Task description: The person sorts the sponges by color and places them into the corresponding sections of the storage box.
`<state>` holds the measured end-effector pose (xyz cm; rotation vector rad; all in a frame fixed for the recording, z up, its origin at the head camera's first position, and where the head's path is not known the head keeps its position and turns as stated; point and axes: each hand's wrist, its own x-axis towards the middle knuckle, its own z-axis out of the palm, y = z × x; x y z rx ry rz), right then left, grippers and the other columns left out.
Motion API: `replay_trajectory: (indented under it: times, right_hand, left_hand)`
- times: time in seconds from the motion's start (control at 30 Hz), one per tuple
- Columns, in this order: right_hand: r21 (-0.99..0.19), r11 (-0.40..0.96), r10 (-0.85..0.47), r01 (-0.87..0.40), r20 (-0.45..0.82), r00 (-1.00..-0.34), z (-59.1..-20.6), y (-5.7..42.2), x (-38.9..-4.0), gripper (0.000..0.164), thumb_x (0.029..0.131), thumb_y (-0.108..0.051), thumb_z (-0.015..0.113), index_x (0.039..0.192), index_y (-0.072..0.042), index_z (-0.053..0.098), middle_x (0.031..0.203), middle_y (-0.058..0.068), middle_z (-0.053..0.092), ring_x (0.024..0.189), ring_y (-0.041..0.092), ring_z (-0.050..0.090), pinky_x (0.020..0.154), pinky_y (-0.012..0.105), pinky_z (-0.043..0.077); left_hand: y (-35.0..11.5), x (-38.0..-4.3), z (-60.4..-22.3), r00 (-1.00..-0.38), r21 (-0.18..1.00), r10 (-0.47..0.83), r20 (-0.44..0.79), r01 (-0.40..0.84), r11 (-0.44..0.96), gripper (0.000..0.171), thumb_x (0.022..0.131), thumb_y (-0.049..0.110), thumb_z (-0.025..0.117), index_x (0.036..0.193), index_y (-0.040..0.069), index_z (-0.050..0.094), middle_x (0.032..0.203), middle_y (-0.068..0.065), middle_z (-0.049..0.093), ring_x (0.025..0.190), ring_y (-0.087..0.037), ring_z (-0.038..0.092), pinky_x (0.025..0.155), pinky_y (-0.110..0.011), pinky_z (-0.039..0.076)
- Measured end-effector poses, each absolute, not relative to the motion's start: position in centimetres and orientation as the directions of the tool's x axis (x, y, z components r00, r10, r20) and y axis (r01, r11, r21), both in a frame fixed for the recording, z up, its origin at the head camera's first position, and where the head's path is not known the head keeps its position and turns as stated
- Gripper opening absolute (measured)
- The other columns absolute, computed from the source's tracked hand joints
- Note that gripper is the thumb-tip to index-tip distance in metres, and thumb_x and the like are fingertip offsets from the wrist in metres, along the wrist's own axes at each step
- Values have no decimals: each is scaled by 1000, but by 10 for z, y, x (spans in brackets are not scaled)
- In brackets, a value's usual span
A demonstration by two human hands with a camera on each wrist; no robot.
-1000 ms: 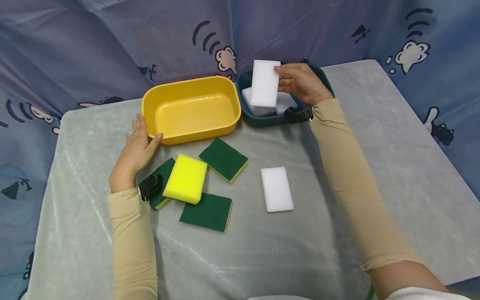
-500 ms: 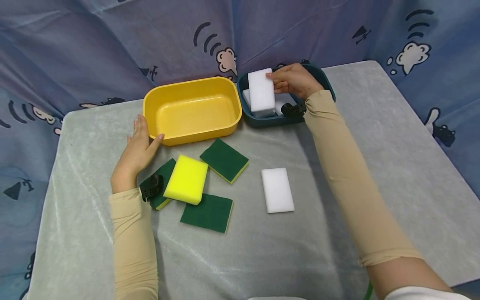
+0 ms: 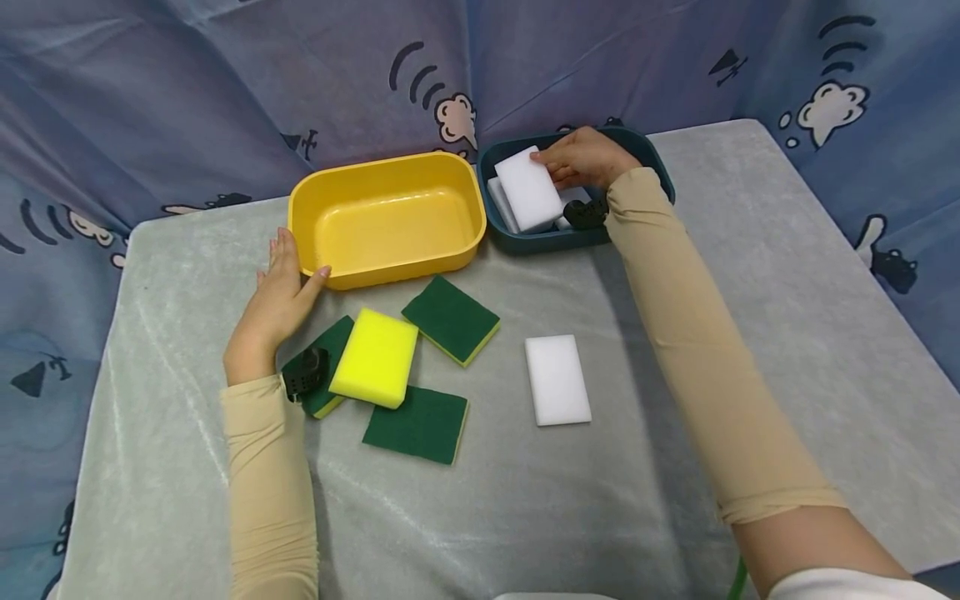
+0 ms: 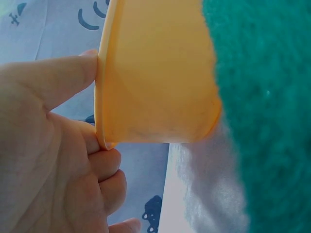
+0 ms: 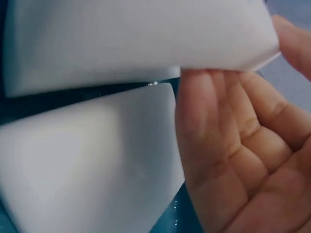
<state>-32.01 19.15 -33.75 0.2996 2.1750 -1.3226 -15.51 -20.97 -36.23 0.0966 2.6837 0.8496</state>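
Observation:
In the head view, my right hand (image 3: pixel 588 158) pinches a white melamine sponge (image 3: pixel 529 190) by its edge, over the dark teal basin (image 3: pixel 555 243). Tilted, this sponge overlaps other white sponges lying in the basin. The right wrist view shows the thumb and fingers at the edge of the held sponge (image 5: pixel 146 39), with another white sponge (image 5: pixel 92 160) below. My left hand (image 3: pixel 272 308) rests against the near left corner of the yellow basin (image 3: pixel 397 271), fingers extended and thumb spread. In the left wrist view, the thumb touches the basin's rim (image 4: pixel 100 87).
Green-and-yellow scouring sponges (image 3: pixel 452 321) lie in front of the yellow basin, one yellow side up (image 3: pixel 375 358) and overlapping others. A single white sponge (image 3: pixel 558 379) lies on the grey cloth-covered table (image 3: pixel 510 508). A patterned blue curtain (image 3: pixel 570 67) hangs behind.
My right hand has lowered the white sponge into the teal basin and turned it to a slant. The left hand has stayed at the yellow basin.

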Motion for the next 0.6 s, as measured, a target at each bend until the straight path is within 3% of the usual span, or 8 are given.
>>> replay_trajectory:
  times: [0.37,0.6]
  right_hand:
    - [-701,578,-107,417,-572,-813,-343,181,-327,52,91,-32,62,133,-2,53,98,0,57,85,14,55,82,26,52]
    - [-696,545,-105,467,-609,-786,-352,187,-326,58,89,-31,65,137,-2,49,109,2,55,92,14,53,97,31,44]
  left_hand:
    - [-210,-156,-363,-948,565,154,-280,-33,824,81,101,48,28,144,2,-22,151,-13,-24,139,-27,-20,109,-57,-7]
    - [-208,-156,-363,-946,569,152,-286,-40,821,81,101,48,29,144,3,-22,152,-12,-24,139,-26,-20,109,-56,-7]
